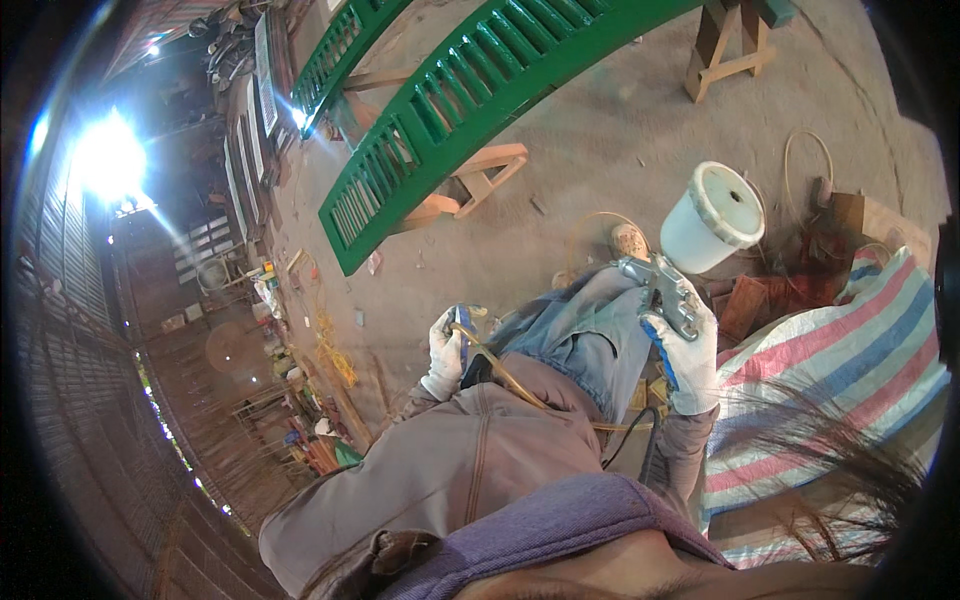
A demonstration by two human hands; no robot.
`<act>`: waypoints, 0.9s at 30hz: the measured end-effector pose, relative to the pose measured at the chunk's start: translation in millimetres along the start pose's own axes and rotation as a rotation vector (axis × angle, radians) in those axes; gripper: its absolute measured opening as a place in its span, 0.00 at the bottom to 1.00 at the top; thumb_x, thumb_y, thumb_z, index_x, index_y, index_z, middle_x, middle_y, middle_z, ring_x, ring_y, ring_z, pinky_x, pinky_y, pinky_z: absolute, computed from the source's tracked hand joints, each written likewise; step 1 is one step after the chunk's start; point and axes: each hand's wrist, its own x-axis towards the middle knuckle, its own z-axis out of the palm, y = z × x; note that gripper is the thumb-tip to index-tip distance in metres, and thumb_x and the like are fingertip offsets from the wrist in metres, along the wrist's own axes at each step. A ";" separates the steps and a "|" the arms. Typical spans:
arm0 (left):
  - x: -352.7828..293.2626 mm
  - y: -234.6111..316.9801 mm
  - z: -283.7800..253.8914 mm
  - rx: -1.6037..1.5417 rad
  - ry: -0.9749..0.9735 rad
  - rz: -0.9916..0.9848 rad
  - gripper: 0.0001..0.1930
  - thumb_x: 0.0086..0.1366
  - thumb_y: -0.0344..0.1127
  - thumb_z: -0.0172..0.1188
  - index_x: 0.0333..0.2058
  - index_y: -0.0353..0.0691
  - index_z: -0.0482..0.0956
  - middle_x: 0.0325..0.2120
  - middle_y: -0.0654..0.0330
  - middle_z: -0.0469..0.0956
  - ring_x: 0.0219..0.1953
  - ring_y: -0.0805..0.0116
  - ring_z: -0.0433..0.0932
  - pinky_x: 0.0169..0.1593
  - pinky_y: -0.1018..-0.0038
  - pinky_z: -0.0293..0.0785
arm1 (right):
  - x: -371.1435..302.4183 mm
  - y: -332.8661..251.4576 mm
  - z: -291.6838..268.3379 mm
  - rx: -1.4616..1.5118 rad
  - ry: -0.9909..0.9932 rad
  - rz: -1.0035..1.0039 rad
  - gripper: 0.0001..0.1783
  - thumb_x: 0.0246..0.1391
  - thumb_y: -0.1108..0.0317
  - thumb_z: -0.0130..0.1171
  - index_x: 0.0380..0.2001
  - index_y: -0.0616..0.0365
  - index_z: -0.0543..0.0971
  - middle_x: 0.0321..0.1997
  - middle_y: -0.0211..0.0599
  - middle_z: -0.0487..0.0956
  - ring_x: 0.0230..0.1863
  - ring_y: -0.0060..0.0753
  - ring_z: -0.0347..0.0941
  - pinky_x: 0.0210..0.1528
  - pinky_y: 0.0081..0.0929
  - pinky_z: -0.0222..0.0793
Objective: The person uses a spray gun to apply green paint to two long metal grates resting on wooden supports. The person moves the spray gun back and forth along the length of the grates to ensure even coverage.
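Note:
My right hand (692, 365), in a white glove with a blue palm, grips a metal spray gun (672, 297). A whitish round paint cup (705, 225) with a lid sits at the gun's far side. My left hand (446, 350), gloved the same way, is closed around a yellowish hose (505, 378) in front of my body. That hose runs from the left hand back across my jacket toward the right. Beyond both hands, a long glossy green slatted panel (440, 165) is propped up off the floor, apart from the gun.
Wooden trestles (487, 178) stand beneath the green panel, and another wooden stand (725, 50) is at the far right. A second green panel (335, 60) lies behind. Striped sheeting (820, 370) covers things at my right. Clutter (320, 430) lines the left wall.

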 end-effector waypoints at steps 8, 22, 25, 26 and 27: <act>-7.3 -28.1 -30.3 -0.222 0.017 0.037 0.17 0.66 0.36 0.54 0.49 0.30 0.73 0.39 0.57 0.80 0.37 0.75 0.76 0.45 0.76 0.74 | 0.3 -2.5 32.6 -0.120 0.062 -0.037 0.29 0.48 0.84 0.63 0.56 0.64 0.73 0.48 0.32 0.78 0.46 0.21 0.74 0.50 0.21 0.71; -113.2 -203.4 -200.2 -0.413 0.724 0.027 0.10 0.68 0.28 0.53 0.44 0.32 0.79 0.35 0.63 0.81 0.37 0.79 0.74 0.40 0.79 0.72 | -24.2 47.8 302.3 -0.488 -0.231 -0.223 0.17 0.59 0.70 0.60 0.51 0.62 0.74 0.40 0.33 0.81 0.35 0.19 0.77 0.30 0.13 0.68; -150.4 -247.8 -252.6 -0.346 0.815 -0.005 0.08 0.68 0.28 0.55 0.41 0.32 0.80 0.32 0.64 0.81 0.33 0.80 0.73 0.37 0.78 0.72 | -36.6 66.9 378.0 -0.514 -0.354 -0.236 0.19 0.59 0.69 0.61 0.51 0.60 0.72 0.40 0.34 0.82 0.37 0.21 0.78 0.30 0.15 0.69; -159.2 -259.4 -268.6 -0.305 0.851 0.012 0.08 0.68 0.28 0.55 0.40 0.31 0.80 0.31 0.63 0.81 0.32 0.80 0.73 0.36 0.78 0.72 | -39.9 75.9 394.5 -0.513 -0.301 -0.211 0.22 0.58 0.68 0.63 0.53 0.60 0.69 0.42 0.35 0.81 0.39 0.23 0.79 0.29 0.17 0.71; -165.1 -269.9 -282.3 -0.262 0.883 0.030 0.08 0.68 0.28 0.55 0.39 0.31 0.80 0.30 0.63 0.81 0.31 0.80 0.73 0.36 0.78 0.72 | -45.1 82.0 413.4 -0.529 -0.269 -0.235 0.23 0.58 0.68 0.63 0.54 0.60 0.68 0.43 0.35 0.81 0.39 0.23 0.79 0.30 0.18 0.72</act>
